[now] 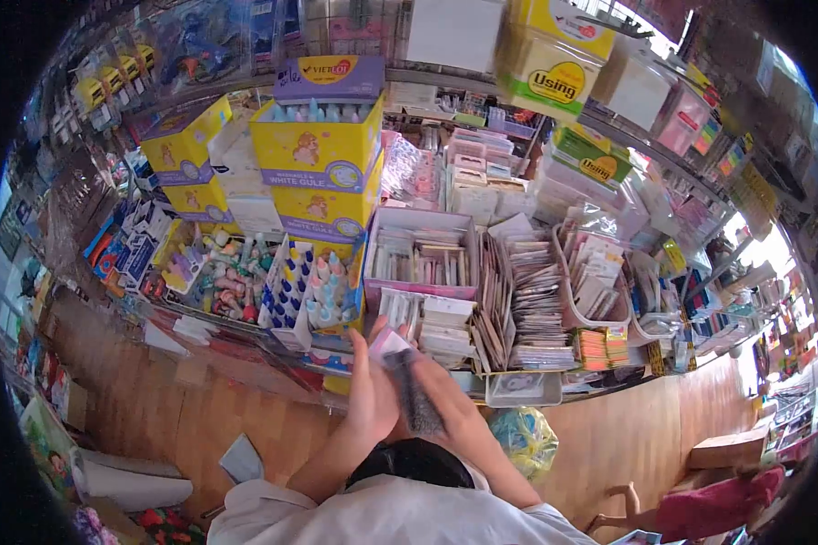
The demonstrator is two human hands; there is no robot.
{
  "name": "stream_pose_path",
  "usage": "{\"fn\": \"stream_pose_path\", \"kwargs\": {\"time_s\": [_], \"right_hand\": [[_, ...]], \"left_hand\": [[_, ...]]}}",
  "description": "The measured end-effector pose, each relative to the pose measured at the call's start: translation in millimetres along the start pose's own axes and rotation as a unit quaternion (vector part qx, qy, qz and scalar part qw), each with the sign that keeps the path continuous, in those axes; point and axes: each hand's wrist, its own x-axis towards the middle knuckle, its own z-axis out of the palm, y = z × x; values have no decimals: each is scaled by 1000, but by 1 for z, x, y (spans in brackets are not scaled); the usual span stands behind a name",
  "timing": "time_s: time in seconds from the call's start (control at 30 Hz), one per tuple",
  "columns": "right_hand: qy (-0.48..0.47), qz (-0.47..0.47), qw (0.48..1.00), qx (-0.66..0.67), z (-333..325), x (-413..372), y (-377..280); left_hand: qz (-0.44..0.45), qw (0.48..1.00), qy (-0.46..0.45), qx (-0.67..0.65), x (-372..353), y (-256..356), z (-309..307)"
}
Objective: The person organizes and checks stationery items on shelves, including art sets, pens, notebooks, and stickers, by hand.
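Observation:
Between my hands, in front of my chest, is a flat packet (413,392) with a pinkish-white upper end and a dark grey, speckled lower part. My right hand (450,400) is closed on its right side, fingers across its edge. My left hand (373,391) is at the packet's left side, palm turned inward, with its fingers stretched up and apart. Just beyond my fingertips are small white boxes (445,327) of upright packets on the counter's front edge.
A purple-rimmed bin (423,218) and rows of thin packets (538,300) fill the counter. Yellow glue boxes (314,145) are stacked at left, beside bottles (332,295). A clear plastic bag (524,440) lies near my right arm. A display box (554,82) stands above.

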Motion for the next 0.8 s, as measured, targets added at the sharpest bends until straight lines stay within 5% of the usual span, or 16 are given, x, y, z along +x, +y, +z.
{"fn": "stream_pose_path", "kwargs": {"time_s": [0.07,0.13,0.23,0.33,0.37,0.4,0.47,0.53,0.6,0.67,0.73,0.8], "right_hand": [[119,103,987,-13,-1,-7,1],[276,160,948,8,-6,-4,7],[391,278,868,127,-8,10,1],[336,276,883,176,1,21,0],[287,250,921,79,3,20,0],[264,292,912,118,-3,18,0],[360,258,897,-2,-16,8,-2],[452,233,859,59,-41,9,-12],[468,175,866,-14,-52,9,-5],[381,87,920,29,-48,31,-19],[119,45,971,-203,-40,37,-4],[94,52,982,-155,-19,37,-13]], "left_hand": [[15,999,-35,-12,2,-6,-6],[148,934,-76,315,1,-12,-2],[159,948,-108,256,11,-17,4],[134,977,-105,131,20,-25,1],[104,986,-114,67,22,-22,5],[76,989,-123,3,23,-16,14],[84,987,-137,-2,26,-10,23],[90,988,-120,25,26,-7,23],[50,988,-139,54,31,-24,9],[-89,988,-128,17,24,-41,17],[-77,987,-130,-57,16,-47,34],[20,992,-116,-52,13,-65,19]]}}
